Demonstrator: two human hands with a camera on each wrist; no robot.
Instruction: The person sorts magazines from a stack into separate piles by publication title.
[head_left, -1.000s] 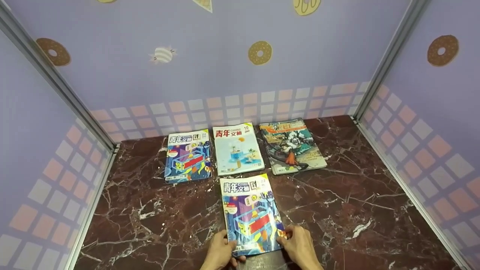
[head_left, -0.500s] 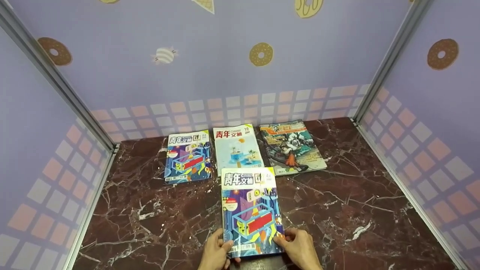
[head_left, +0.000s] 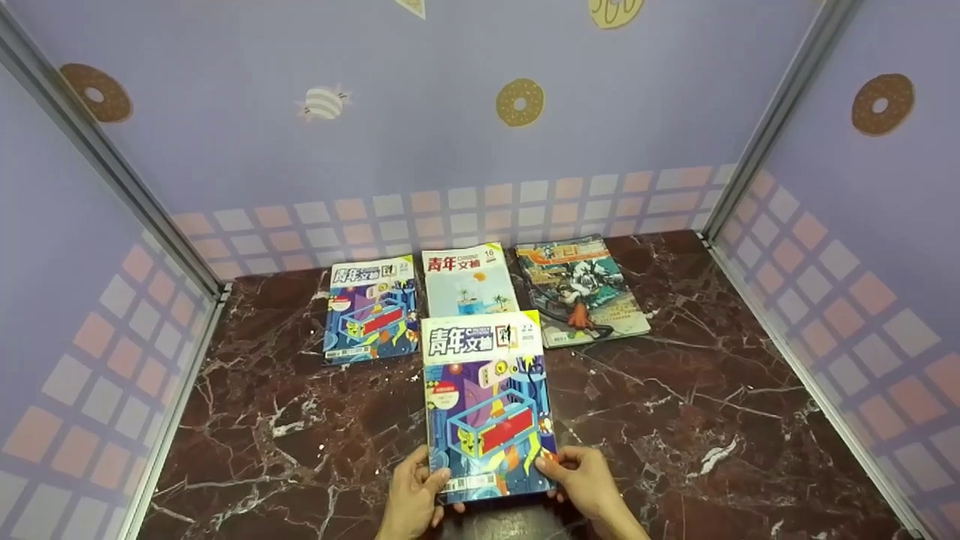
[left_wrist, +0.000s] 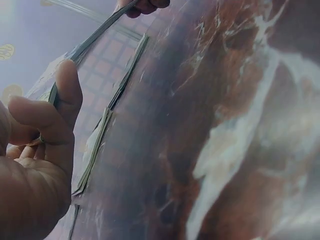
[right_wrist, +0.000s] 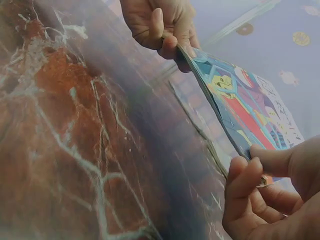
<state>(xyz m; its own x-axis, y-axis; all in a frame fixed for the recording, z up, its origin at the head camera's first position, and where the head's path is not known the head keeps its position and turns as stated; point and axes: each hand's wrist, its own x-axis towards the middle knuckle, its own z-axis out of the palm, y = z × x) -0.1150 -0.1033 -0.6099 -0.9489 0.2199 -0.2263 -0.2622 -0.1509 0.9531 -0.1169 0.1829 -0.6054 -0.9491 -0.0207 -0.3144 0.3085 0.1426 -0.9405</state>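
Observation:
A magazine point(head_left: 491, 412) with a blue and purple cover and a red box drawn on it is held up off the table, tilted, in the head view. At its lower left corner my left hand point(head_left: 414, 487) pinches it, thumb on the cover and fingers beneath. My right hand point(head_left: 589, 480) pinches the lower right edge in the same way. From the right wrist view, the magazine point(right_wrist: 235, 100) spans between both hands, apart from the marbled surface. In the left wrist view only its thin edge point(left_wrist: 100, 32) shows clearly.
Behind lie three magazines in a row: one with a matching cover point(head_left: 371, 315), a pale one point(head_left: 469, 281) partly covered by the held magazine, and a teal comic-style one point(head_left: 581, 289). Lilac walls point(head_left: 420, 142) bound the dark red marbled table point(head_left: 697, 420) at back and sides.
The magazine has risen and its top edge has shifted up toward the back row, now overlapping the pale magazine in view. Both hands keep their pinch on it.

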